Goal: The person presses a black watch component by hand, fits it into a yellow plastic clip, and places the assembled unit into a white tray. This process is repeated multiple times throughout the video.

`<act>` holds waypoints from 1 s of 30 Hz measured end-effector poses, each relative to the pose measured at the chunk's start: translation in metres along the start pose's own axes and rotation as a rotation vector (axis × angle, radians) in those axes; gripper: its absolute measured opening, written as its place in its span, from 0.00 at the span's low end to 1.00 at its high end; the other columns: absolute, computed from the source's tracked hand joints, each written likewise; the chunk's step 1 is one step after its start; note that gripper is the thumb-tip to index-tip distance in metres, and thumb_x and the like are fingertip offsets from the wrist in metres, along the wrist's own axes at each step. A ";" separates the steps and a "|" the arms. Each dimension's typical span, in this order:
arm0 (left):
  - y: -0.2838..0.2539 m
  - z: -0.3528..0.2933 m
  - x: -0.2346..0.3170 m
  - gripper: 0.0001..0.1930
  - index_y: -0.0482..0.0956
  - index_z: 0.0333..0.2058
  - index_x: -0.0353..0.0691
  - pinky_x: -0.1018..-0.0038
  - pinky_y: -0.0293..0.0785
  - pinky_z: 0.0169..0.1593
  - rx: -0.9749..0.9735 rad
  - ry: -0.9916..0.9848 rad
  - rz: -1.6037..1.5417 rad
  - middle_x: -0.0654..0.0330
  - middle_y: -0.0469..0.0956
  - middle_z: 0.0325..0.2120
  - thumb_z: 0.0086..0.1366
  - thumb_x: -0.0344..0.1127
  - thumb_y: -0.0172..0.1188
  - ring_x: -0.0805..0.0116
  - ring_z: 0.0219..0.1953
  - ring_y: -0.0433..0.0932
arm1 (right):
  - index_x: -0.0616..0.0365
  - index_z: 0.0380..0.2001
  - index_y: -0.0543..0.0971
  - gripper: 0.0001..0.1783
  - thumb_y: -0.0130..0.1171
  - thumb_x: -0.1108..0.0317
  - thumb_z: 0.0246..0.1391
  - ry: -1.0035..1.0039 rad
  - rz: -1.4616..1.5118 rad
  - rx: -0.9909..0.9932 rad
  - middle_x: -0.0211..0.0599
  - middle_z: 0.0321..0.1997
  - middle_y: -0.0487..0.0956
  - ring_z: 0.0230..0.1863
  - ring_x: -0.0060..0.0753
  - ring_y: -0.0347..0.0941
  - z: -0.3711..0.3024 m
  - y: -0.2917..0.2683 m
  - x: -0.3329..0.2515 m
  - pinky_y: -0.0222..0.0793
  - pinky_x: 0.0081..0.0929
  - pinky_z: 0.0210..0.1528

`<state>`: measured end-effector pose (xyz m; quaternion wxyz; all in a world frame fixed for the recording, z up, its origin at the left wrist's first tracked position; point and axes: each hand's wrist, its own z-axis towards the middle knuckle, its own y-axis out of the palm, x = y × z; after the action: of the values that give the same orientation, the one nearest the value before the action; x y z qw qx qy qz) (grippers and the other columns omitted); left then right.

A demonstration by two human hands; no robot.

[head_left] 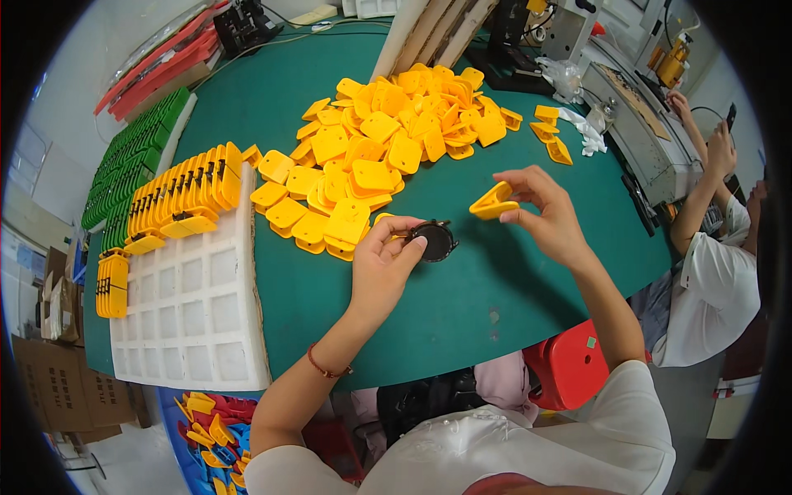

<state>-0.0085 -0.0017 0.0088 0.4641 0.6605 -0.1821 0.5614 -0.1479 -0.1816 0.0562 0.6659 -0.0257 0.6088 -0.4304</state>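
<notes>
My left hand (384, 262) grips a round black watch case (436, 242) between thumb and fingers, its dark flat face turned up and small lugs showing at the rim. To its right, my right hand (548, 213) pinches a yellow plastic clip (492, 201) by one end, apart from the watch case. Both are held above the green table mat (396, 330). Beyond my hands lies a large heap of similar yellow clips (381, 125), its near end beside my left hand. Several more yellow clips (558, 149) stand separately at the right.
A white foam tray (186, 330) at left carries rows of yellow clips with black pieces (186, 188); green clips (136, 153) fill another behind. A blue bin (177, 429) stands below. Machines line the back right. Another person (714, 280) works at right, near a red stool (569, 367).
</notes>
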 end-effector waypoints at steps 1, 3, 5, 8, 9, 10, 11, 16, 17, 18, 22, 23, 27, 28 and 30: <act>0.001 0.000 0.001 0.10 0.67 0.38 0.29 0.81 0.70 0.41 0.001 0.004 -0.003 0.56 0.72 0.35 0.55 0.21 0.51 0.74 0.36 0.73 | 0.61 0.38 0.72 0.19 0.58 0.81 0.38 0.048 0.110 -0.045 0.32 0.39 0.70 0.42 0.26 0.69 -0.002 0.002 0.004 0.66 0.22 0.46; 0.002 0.000 0.002 0.11 0.66 0.39 0.30 0.81 0.70 0.41 0.052 0.015 -0.001 0.57 0.72 0.34 0.55 0.21 0.50 0.74 0.36 0.73 | 0.61 0.39 0.70 0.20 0.59 0.79 0.39 0.195 0.310 -0.084 0.33 0.39 0.73 0.40 0.25 0.71 -0.006 0.005 0.008 0.67 0.21 0.44; 0.002 0.001 0.001 0.11 0.66 0.39 0.30 0.82 0.70 0.41 0.089 -0.010 -0.020 0.57 0.71 0.34 0.55 0.21 0.51 0.75 0.36 0.73 | 0.61 0.40 0.70 0.21 0.61 0.77 0.39 0.290 0.588 -0.155 0.34 0.38 0.75 0.40 0.24 0.71 -0.011 0.012 0.009 0.68 0.20 0.43; 0.000 0.002 0.002 0.11 0.66 0.38 0.30 0.83 0.69 0.40 0.150 -0.027 -0.053 0.58 0.72 0.33 0.55 0.22 0.52 0.76 0.35 0.73 | 0.63 0.35 0.70 0.16 0.61 0.77 0.40 0.308 0.608 -0.128 0.34 0.34 0.75 0.35 0.22 0.72 -0.015 0.027 0.010 0.69 0.18 0.39; -0.001 0.002 0.002 0.11 0.67 0.38 0.31 0.84 0.69 0.39 0.170 -0.020 -0.066 0.59 0.72 0.32 0.54 0.22 0.53 0.77 0.34 0.72 | 0.64 0.33 0.69 0.13 0.59 0.79 0.41 0.316 0.613 -0.107 0.36 0.33 0.76 0.33 0.21 0.72 -0.015 0.032 0.010 0.68 0.17 0.38; -0.003 0.002 0.000 0.11 0.67 0.38 0.31 0.84 0.69 0.39 0.174 -0.019 -0.069 0.59 0.72 0.32 0.54 0.22 0.53 0.77 0.34 0.72 | 0.62 0.28 0.69 0.10 0.60 0.79 0.42 0.317 0.635 -0.066 0.33 0.28 0.76 0.28 0.17 0.71 -0.014 0.038 0.006 0.66 0.13 0.33; -0.004 0.003 0.000 0.11 0.67 0.38 0.31 0.83 0.70 0.39 0.199 -0.015 -0.047 0.60 0.72 0.32 0.54 0.23 0.53 0.77 0.35 0.72 | 0.62 0.28 0.69 0.10 0.60 0.79 0.42 0.311 0.632 -0.066 0.33 0.28 0.76 0.28 0.17 0.71 -0.014 0.039 0.005 0.66 0.13 0.33; 0.000 0.003 0.003 0.11 0.69 0.37 0.31 0.84 0.69 0.40 0.251 0.011 -0.013 0.61 0.72 0.30 0.54 0.23 0.54 0.78 0.34 0.72 | 0.60 0.24 0.70 0.11 0.63 0.74 0.40 0.297 0.630 -0.025 0.29 0.24 0.74 0.23 0.12 0.66 -0.008 0.051 0.008 0.61 0.11 0.26; 0.000 0.003 0.002 0.11 0.68 0.36 0.31 0.85 0.69 0.39 0.246 0.017 0.001 0.60 0.72 0.30 0.54 0.23 0.55 0.78 0.33 0.72 | 0.60 0.24 0.70 0.11 0.63 0.74 0.40 0.295 0.629 -0.023 0.29 0.24 0.74 0.23 0.12 0.66 -0.005 0.054 0.006 0.61 0.11 0.26; 0.000 0.004 0.001 0.11 0.68 0.36 0.31 0.86 0.68 0.38 0.240 0.023 0.016 0.60 0.72 0.30 0.54 0.24 0.56 0.79 0.32 0.71 | 0.60 0.24 0.70 0.11 0.63 0.73 0.40 0.296 0.635 -0.032 0.29 0.24 0.74 0.23 0.12 0.66 -0.003 0.058 0.004 0.62 0.11 0.27; -0.004 0.007 0.002 0.11 0.68 0.36 0.31 0.85 0.68 0.38 0.259 0.023 -0.006 0.60 0.72 0.30 0.54 0.24 0.56 0.79 0.32 0.72 | 0.60 0.26 0.69 0.12 0.64 0.73 0.40 0.310 0.639 -0.063 0.29 0.23 0.74 0.24 0.13 0.66 0.006 0.063 -0.002 0.62 0.10 0.27; -0.004 0.006 0.002 0.11 0.68 0.37 0.31 0.85 0.68 0.39 0.268 0.029 -0.011 0.60 0.72 0.31 0.54 0.24 0.56 0.79 0.33 0.71 | 0.60 0.26 0.69 0.12 0.64 0.73 0.40 0.307 0.639 -0.061 0.29 0.23 0.74 0.24 0.13 0.66 0.007 0.062 -0.002 0.62 0.10 0.27; -0.006 0.008 0.000 0.12 0.68 0.38 0.31 0.85 0.67 0.41 0.246 0.039 -0.086 0.60 0.72 0.32 0.54 0.23 0.55 0.78 0.35 0.71 | 0.60 0.35 0.70 0.15 0.57 0.63 0.48 0.121 0.656 -0.213 0.31 0.34 0.73 0.36 0.17 0.67 0.018 0.054 0.007 0.62 0.14 0.38; -0.004 0.008 0.002 0.12 0.68 0.38 0.31 0.85 0.67 0.41 0.236 0.042 -0.086 0.60 0.72 0.32 0.54 0.23 0.55 0.78 0.35 0.71 | 0.60 0.39 0.70 0.18 0.54 0.58 0.51 -0.028 0.682 -0.285 0.32 0.39 0.72 0.41 0.18 0.66 0.024 0.049 0.016 0.61 0.17 0.43; -0.002 0.005 0.007 0.12 0.68 0.39 0.32 0.85 0.66 0.42 0.154 0.013 -0.185 0.61 0.71 0.33 0.54 0.24 0.55 0.78 0.37 0.70 | 0.60 0.43 0.68 0.23 0.47 0.52 0.53 -0.158 0.330 -0.064 0.35 0.46 0.67 0.49 0.26 0.61 0.051 0.041 0.033 0.56 0.25 0.51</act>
<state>-0.0017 -0.0023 0.0146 0.4630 0.7044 -0.0738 0.5329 -0.0868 -0.2010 0.0202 0.7722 0.0197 0.5638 -0.2922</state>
